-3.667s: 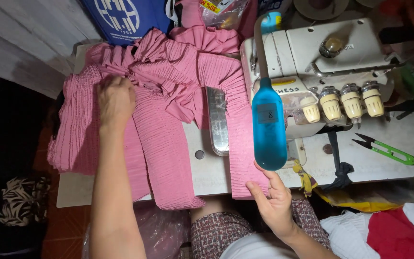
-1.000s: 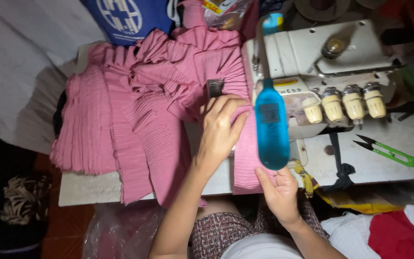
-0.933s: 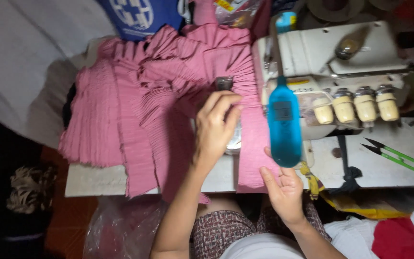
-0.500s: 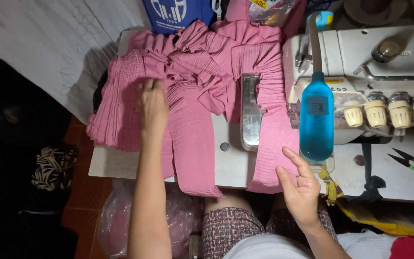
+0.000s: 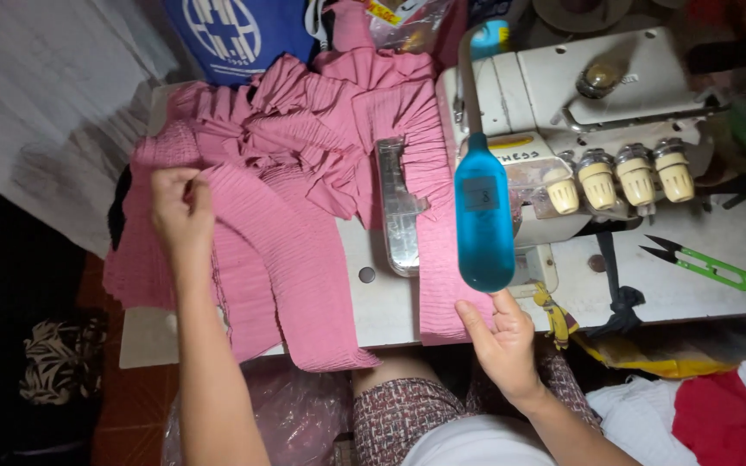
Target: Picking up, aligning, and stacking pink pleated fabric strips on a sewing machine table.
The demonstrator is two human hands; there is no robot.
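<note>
A person seated at a white overlock sewing machine (image 5: 563, 129) works through a heap of pink pleated fabric (image 5: 304, 164) spread across the pale sewing table (image 5: 684, 293). The left hand (image 5: 179, 207) is closed on the upper edge of one pleated strip (image 5: 291, 276), fingers pinched over the cloth as if to lift that piece free of the pile; the strip's lower end hangs over the table's near edge toward the person's patterned lap. The right hand (image 5: 498, 341) is open, fingers spread, its fingertips (image 5: 504, 302) resting at the lower end of a second pink strip (image 5: 442, 259) that runs up under the machine, just beside the metal presser plate (image 5: 399, 211), apparently to keep that length flat and lined up with the feed. A blue lamp head (image 5: 483, 216) on a bent stalk hangs over the needle area, placed to light the seam. Four cream tension knobs (image 5: 619, 177) line the machine's front. Green-handled thread snips (image 5: 701, 266) lie within reach on the table to the right, well apart from both hands. A blue bag (image 5: 235, 30) stands behind the cloth, and white and red garments (image 5: 710, 414) are piled at lower right.
</note>
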